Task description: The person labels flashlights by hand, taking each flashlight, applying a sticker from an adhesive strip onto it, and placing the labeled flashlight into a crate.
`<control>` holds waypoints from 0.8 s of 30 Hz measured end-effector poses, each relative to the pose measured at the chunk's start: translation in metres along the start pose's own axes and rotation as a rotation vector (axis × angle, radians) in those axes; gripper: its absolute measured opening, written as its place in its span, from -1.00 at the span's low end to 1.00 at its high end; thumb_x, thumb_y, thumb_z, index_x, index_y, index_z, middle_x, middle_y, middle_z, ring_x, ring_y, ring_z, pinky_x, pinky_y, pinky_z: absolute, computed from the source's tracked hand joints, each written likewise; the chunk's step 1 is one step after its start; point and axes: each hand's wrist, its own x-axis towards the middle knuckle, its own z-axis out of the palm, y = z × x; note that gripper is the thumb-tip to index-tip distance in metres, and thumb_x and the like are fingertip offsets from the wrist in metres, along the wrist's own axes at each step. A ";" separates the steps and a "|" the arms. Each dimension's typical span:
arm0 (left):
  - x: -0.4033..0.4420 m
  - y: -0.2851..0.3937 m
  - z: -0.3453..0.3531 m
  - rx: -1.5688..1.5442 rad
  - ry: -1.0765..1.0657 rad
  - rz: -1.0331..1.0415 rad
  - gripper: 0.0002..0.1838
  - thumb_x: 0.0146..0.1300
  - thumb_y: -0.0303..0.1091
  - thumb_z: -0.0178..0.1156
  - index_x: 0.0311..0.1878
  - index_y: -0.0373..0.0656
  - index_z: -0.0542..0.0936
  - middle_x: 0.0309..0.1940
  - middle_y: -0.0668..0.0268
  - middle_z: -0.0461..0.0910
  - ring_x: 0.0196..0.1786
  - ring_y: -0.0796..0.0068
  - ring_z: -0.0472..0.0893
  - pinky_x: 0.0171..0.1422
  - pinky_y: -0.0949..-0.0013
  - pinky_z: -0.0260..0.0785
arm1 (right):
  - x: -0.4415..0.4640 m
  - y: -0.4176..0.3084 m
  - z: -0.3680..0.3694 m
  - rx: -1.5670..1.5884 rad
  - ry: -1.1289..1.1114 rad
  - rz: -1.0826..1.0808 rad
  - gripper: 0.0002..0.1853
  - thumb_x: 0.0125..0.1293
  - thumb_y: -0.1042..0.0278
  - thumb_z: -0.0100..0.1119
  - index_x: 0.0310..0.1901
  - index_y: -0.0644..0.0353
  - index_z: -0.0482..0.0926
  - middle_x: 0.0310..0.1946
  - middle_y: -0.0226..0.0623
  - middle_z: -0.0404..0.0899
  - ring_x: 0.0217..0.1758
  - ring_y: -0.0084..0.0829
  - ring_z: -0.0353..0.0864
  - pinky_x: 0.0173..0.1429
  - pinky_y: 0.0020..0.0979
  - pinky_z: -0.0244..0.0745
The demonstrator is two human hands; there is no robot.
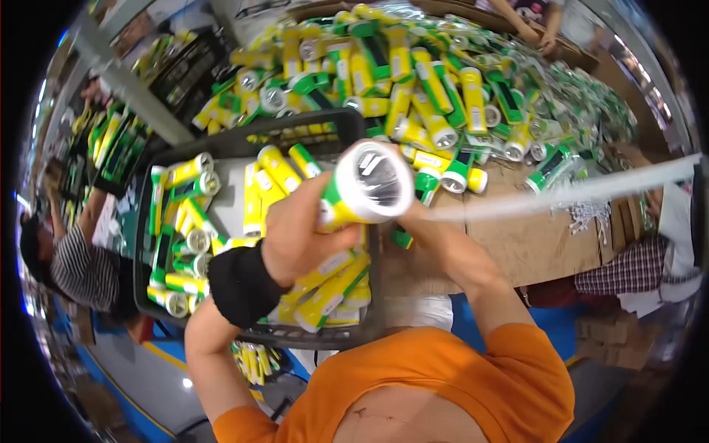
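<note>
A yellow and green flashlight [371, 182] with a white rim points its clear lens up at the camera, close to it. My left hand [299, 229], with a black band at the wrist, is wrapped round its body. Behind the flashlight, my right hand [425, 225] is blurred and partly covered; its fingers are hidden. A whitish blurred strip [561, 201] runs from near my right hand out to the right. Below my left hand, a black crate [369, 295] holds several yellow and green flashlights.
A large heap of flashlights [436, 96] covers the cardboard-topped table [517, 251]. White cords [591, 218] lie at the right. A person in a striped shirt [88, 266] is at the left, another in checked clothing [628, 266] at the right; a person's hands [543, 37] show at the top.
</note>
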 end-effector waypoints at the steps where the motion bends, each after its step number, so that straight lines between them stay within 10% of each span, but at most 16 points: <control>1: 0.023 0.005 0.021 0.030 0.252 0.180 -0.45 -0.05 -0.25 0.40 -0.01 -0.29 0.45 -0.33 0.09 0.59 -0.39 0.18 0.63 -0.32 0.32 0.46 | 0.001 0.007 -0.018 0.114 0.024 0.183 -0.83 0.02 0.42 0.30 -0.36 0.31 0.62 -0.51 -0.29 0.61 -0.48 -0.50 0.57 -0.40 -0.46 0.43; 3: 0.077 -0.001 0.045 -0.348 0.126 -0.364 -0.63 0.13 -0.26 0.28 -0.12 -0.30 0.45 -0.34 0.15 0.59 -0.42 0.28 0.61 -0.40 0.37 0.43 | -0.006 0.006 -0.065 0.444 0.051 0.536 -0.87 0.09 0.46 0.28 -0.36 0.33 0.60 -0.48 -0.30 0.60 -0.48 -0.53 0.56 -0.41 -0.52 0.40; 7: 0.163 -0.077 0.131 -1.267 -0.229 -0.804 -0.77 0.22 -0.35 0.14 -0.13 -0.27 0.46 -0.44 0.22 0.55 -0.35 0.46 0.57 -0.26 0.37 0.43 | -0.056 0.027 -0.142 0.377 -0.074 0.537 -0.84 0.15 0.38 0.28 -0.32 0.28 0.58 -0.49 -0.39 0.55 -0.47 -0.62 0.50 -0.37 -0.59 0.41; 11: 0.228 -0.117 0.223 0.163 -0.358 0.253 -0.83 0.25 -0.40 0.07 -0.15 -0.25 0.53 -0.29 0.14 0.59 -0.20 0.24 0.58 -0.06 0.25 0.42 | -0.109 0.037 -0.177 0.291 -0.141 0.758 -0.84 0.16 0.45 0.27 -0.23 0.28 0.56 -0.44 -0.43 0.56 -0.41 -0.69 0.51 -0.32 -0.65 0.43; 13: 0.262 -0.110 0.246 0.508 -0.373 0.225 -0.88 0.17 -0.42 0.08 -0.25 -0.24 0.53 -0.30 0.06 0.56 -0.22 0.11 0.56 -0.05 0.18 0.39 | -0.130 0.048 -0.183 0.242 -0.165 0.712 -0.83 0.16 0.48 0.26 -0.22 0.29 0.56 -0.43 -0.43 0.57 -0.41 -0.70 0.51 -0.32 -0.66 0.42; 16: 0.286 -0.092 0.239 0.557 -0.273 0.183 -0.90 0.09 -0.42 0.11 -0.36 -0.23 0.53 -0.29 -0.01 0.52 -0.23 -0.03 0.53 -0.01 0.09 0.35 | -0.130 0.045 -0.184 0.241 -0.168 0.685 -0.83 0.15 0.52 0.25 -0.20 0.30 0.56 -0.39 -0.44 0.56 -0.39 -0.71 0.51 -0.30 -0.68 0.41; 19: 0.259 -0.110 0.197 0.412 0.039 0.721 -0.78 0.15 -0.36 0.15 -0.17 -0.25 0.56 -0.20 0.09 0.56 -0.15 0.11 0.57 0.01 0.18 0.41 | -0.126 0.042 -0.176 0.257 -0.186 0.610 -0.85 0.14 0.56 0.24 -0.23 0.32 0.57 -0.34 -0.44 0.52 -0.36 -0.69 0.51 -0.28 -0.68 0.41; 20: 0.236 -0.105 0.169 0.455 0.025 0.666 -0.78 0.15 -0.36 0.15 -0.17 -0.25 0.56 -0.20 0.09 0.56 -0.15 0.11 0.57 0.01 0.18 0.41 | -0.122 0.045 -0.170 0.229 -0.183 0.497 -0.86 0.13 0.58 0.23 -0.24 0.33 0.58 -0.31 -0.44 0.50 -0.34 -0.69 0.51 -0.27 -0.67 0.41; 22: 0.183 -0.080 0.122 -0.921 -0.012 -0.437 -0.66 0.21 -0.42 0.08 0.05 -0.34 0.45 -0.22 0.20 0.59 -0.23 0.47 0.59 -0.10 0.41 0.49 | -0.121 0.050 -0.159 0.203 -0.246 0.524 -0.88 0.13 0.59 0.22 -0.26 0.34 0.58 -0.30 -0.43 0.48 -0.34 -0.67 0.51 -0.27 -0.66 0.40; 24: 0.120 -0.115 0.069 -0.642 -0.008 -0.471 -0.62 0.24 -0.37 0.15 0.09 -0.31 0.43 -0.14 0.25 0.57 -0.10 0.49 0.58 -0.07 0.44 0.48 | -0.118 0.052 -0.147 0.154 -0.275 0.535 -0.90 0.12 0.61 0.21 -0.28 0.34 0.59 -0.28 -0.43 0.46 -0.33 -0.66 0.51 -0.26 -0.66 0.40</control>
